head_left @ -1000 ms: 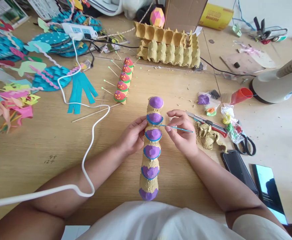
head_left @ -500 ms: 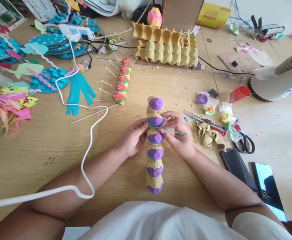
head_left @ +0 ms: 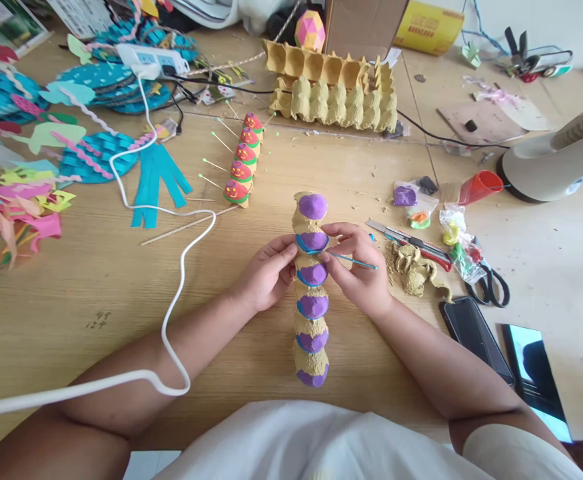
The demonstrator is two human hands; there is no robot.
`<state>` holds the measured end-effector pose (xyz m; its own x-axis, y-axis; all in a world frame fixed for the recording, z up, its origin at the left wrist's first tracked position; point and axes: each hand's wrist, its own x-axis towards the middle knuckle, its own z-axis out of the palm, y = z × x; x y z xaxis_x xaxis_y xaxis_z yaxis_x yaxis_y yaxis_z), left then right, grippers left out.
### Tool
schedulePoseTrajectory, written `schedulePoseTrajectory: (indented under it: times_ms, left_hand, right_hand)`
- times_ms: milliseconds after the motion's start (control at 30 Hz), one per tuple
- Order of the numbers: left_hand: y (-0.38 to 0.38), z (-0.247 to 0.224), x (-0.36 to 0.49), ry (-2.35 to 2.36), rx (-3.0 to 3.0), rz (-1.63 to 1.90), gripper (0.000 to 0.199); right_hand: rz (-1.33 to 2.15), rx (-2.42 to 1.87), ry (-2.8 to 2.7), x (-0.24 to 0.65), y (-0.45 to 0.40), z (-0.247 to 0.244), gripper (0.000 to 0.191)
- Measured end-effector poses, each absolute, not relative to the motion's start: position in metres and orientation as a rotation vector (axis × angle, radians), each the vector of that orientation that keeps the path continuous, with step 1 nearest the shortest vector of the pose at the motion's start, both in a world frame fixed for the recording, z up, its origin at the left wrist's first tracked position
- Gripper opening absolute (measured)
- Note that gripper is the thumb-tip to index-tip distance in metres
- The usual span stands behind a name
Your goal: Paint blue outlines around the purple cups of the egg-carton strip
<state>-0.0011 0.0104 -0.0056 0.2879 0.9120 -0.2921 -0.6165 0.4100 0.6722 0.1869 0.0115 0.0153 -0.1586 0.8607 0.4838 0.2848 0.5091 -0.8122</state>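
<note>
A strip cut from an egg carton (head_left: pixel 311 290) stands lengthwise before me, its several bumps capped with purple clay. Thin blue edging runs under the purple on most of the middle bumps. My left hand (head_left: pixel 271 273) grips the strip's left side near the second bump, thumb on top and the other fingers partly hidden. On the opposite side, my right hand (head_left: pixel 358 267) pinches a thin blue clay strand (head_left: pixel 354 260) against the second bump's lower edge. The strand's loose end sticks out to the right, past the fingers.
A red-and-green caterpillar (head_left: pixel 244 160) with thin sticks lies ahead. Egg cartons (head_left: pixel 344 103) sit behind it. To the right are a utility knife (head_left: pixel 406 240), carton scraps (head_left: pixel 414 270), black scissors (head_left: pixel 494 287), clay packets (head_left: pixel 418 200) and a phone (head_left: pixel 476 333). A white cable (head_left: pixel 184 267) crosses the left side.
The carton strip's near end has swung slightly right. My right hand and the blue strand have shifted a little to the right; my left hand keeps nearly the same place.
</note>
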Motion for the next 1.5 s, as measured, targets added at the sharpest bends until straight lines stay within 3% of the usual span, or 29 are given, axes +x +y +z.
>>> schedulePoseTrajectory:
  times_ms: [433,1500]
  left_hand:
    - [0.0108,-0.0030,0.0002,0.727,0.453,1.097,0.023]
    - [0.0097,0.0006,-0.0016,0.666,0.363,1.078,0.011]
  right_hand:
    - [0.766,-0.921,-1.714,0.1911,0.0156,0.0165,0.012]
    - [0.543,-0.877,-1.764,0.1884,0.0138,0.0135,0.008]
